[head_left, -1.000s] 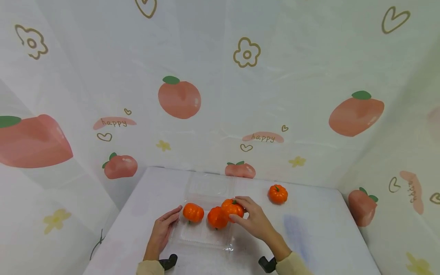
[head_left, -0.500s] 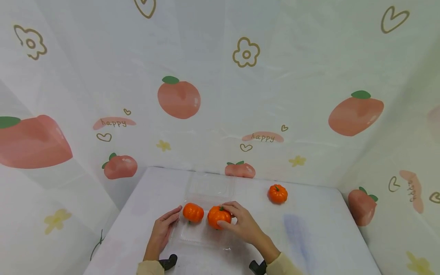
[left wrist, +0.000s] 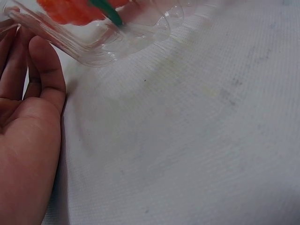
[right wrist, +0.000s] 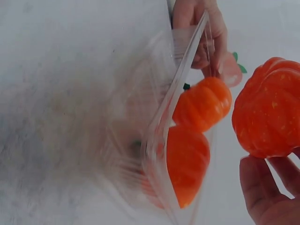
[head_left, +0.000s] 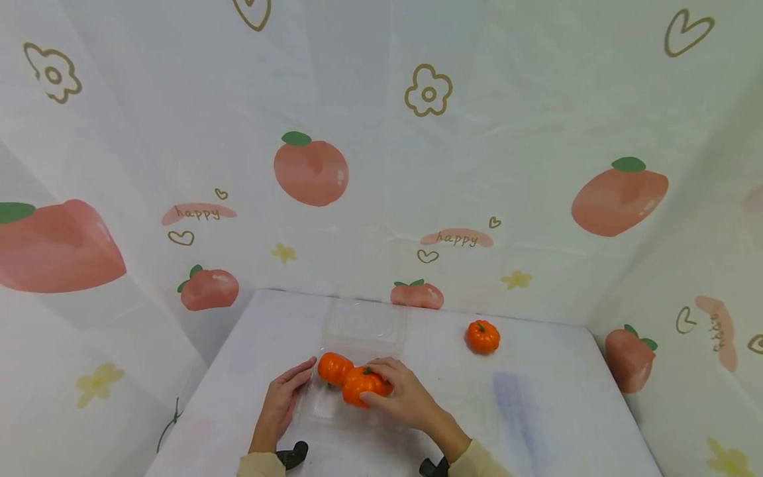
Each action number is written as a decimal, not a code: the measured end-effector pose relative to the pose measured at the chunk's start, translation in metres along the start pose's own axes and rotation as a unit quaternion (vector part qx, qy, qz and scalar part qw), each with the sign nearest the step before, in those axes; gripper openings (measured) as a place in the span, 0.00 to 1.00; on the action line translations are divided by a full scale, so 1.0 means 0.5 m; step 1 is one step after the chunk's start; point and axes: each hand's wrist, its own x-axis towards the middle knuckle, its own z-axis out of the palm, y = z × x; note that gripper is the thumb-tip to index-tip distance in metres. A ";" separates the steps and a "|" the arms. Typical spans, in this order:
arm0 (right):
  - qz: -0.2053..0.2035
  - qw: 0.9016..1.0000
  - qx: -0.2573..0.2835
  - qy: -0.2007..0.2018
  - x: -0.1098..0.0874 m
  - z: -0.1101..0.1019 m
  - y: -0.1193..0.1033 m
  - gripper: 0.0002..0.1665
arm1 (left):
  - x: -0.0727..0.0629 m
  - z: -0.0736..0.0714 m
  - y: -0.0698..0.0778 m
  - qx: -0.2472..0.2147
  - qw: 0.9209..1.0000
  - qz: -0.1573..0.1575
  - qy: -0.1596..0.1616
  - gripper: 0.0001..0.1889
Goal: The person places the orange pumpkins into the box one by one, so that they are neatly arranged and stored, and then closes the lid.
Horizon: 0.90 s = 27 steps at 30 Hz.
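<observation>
My right hand (head_left: 411, 397) grips a small orange pumpkin (head_left: 360, 387) with a green stem, thumb on the near side and fingers over the far side. The pumpkin is held above a clear plastic clamshell box (head_left: 334, 416). Inside lies one pumpkin (head_left: 335, 366) at the left; a second pumpkin (right wrist: 187, 164) shows beside it in the right wrist view, hidden in the head view by the held one. My left hand (head_left: 281, 401) rests with extended fingers against the box's left wall. In the left wrist view its fingers (left wrist: 47, 65) meet the plastic.
The box's clear lid (head_left: 363, 323) lies folded back toward the wall. Another orange pumpkin (head_left: 483, 336) sits at the back right of the white table (head_left: 572, 411). A printed white curtain (head_left: 381, 165) encloses the back and sides.
My right hand has carried its pumpkin left and slightly toward me, over the middle of the box. The left hand, the box and the back-right pumpkin have stayed put.
</observation>
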 end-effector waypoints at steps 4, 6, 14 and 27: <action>-0.003 1.000 0.003 -0.006 0.006 0.011 -0.007 0.34 | 0.003 -0.003 0.000 -0.002 1.000 -0.003 -0.003 0.26; -0.013 1.000 -0.003 -0.003 0.010 0.018 -0.009 0.33 | 0.004 -0.003 0.000 0.001 1.000 -0.005 -0.004 0.26; -0.022 1.000 -0.002 -0.020 0.022 0.046 -0.010 0.32 | 0.001 -0.001 0.001 0.017 1.000 -0.016 -0.004 0.28; 0.010 0.999 0.022 -0.044 0.045 0.078 -0.024 0.29 | 0.003 -0.003 0.000 0.008 1.000 -0.019 -0.006 0.29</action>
